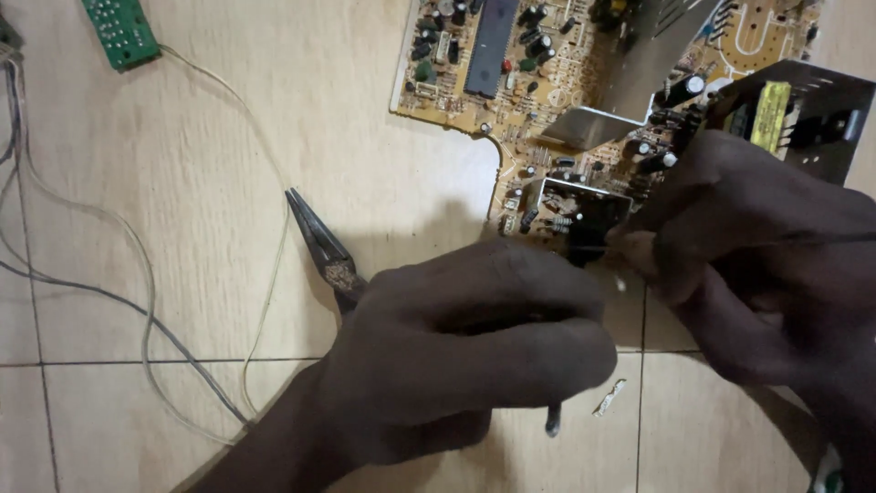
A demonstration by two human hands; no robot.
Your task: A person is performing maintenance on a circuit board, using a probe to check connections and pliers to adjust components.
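My left hand (465, 351) is closed in a fist around a dark slim tool (552, 422). One end of the tool pokes out below the fist, and its other end points toward the right hand. My right hand (766, 265) pinches a thin dark wire (826, 239) between thumb and fingers, right at the tool's tip. Both hands hover over the near edge of a large tan circuit board (511, 82) crowded with components. Needle-nose pliers (319, 239) lie on the tiled floor, their handles hidden behind my left hand.
A small green circuit board (121, 32) lies at the top left, with pale and grey wires (137, 301) looping over the floor. A dark metal box with a yellow part (808, 114) sits at the top right. A small white scrap (610, 398) lies near the tile joint.
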